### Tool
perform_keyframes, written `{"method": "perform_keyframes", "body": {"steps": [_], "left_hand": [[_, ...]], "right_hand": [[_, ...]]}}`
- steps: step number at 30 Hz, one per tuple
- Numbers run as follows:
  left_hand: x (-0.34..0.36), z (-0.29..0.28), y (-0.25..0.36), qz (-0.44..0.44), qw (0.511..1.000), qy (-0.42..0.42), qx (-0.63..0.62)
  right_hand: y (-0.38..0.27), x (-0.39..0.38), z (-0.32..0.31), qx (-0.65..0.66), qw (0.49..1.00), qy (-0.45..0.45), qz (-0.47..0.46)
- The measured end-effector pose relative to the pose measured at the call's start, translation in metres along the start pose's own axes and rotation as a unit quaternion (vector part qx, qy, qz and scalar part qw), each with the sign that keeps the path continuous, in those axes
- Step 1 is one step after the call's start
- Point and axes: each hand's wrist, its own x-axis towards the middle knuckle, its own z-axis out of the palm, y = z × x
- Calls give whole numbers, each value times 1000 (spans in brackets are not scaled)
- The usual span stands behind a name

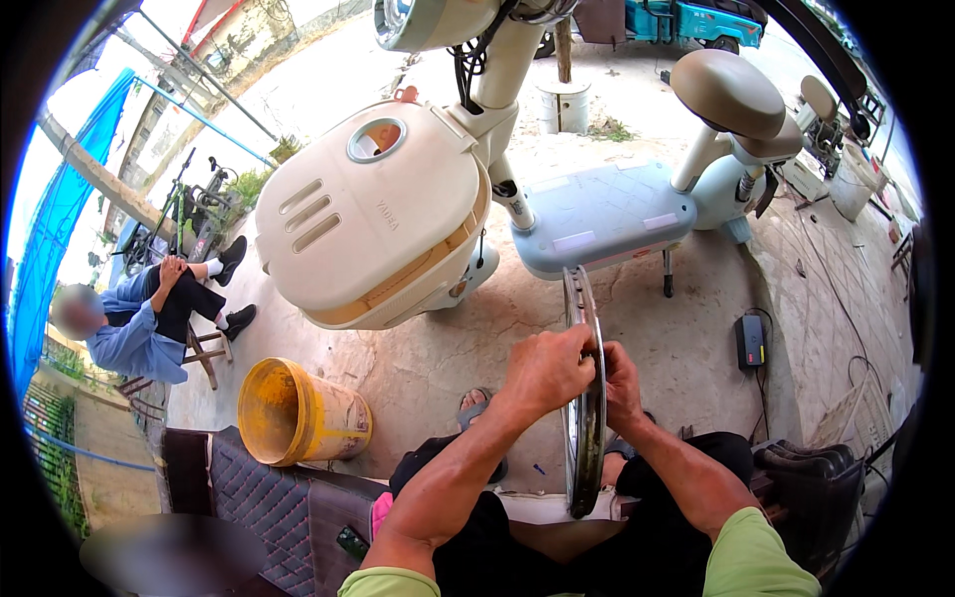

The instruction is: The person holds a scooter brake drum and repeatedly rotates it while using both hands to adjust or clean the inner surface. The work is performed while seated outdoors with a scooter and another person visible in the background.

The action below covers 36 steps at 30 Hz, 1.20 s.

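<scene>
Left hand [550, 370] and right hand [624, 383] clamped on upright wheel rim [585, 468] between them; likely fitting/inspection, next needs steady grip.

I'm spotting one short word in caps — lettering [387, 216] on the e-scooter's cream front cover [348, 224], approx. mid-panel. On the blk box [749, 342], I'm finding a label too small to read.

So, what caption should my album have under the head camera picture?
Left hand and right hand on an upright metal wheel rim, before a cream-and-blue scooter.
</scene>
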Motion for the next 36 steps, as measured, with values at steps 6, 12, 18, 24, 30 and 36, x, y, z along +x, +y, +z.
{"method": "perform_keyframes", "body": {"steps": [6, 12, 18, 24, 30, 36], "left_hand": [[1, 5, 0, -5, 999, 5, 36], [1, 3, 1, -11, 1000, 6, 27], [0, 2, -7, 0, 1000, 7, 17], [2, 1, -9, 8, 1000, -4, -5], [2, 2, -14, 1, 999, -33, 22], [3, 5, -13, 24, 999, 1, 30]], "right_hand": [[6, -1, -3, -25, 1000, -2, -9], [2, 0, 0, 19, 1000, -1, -12], [1, 0, 2, 3, 1000, -4, 12], [-7, 2, 2, -5, 1000, -14, -2], [2, 3, 1, 31, 999, -22, 18], [-2, 4, 1, 26, 999, -17, 21]]}}
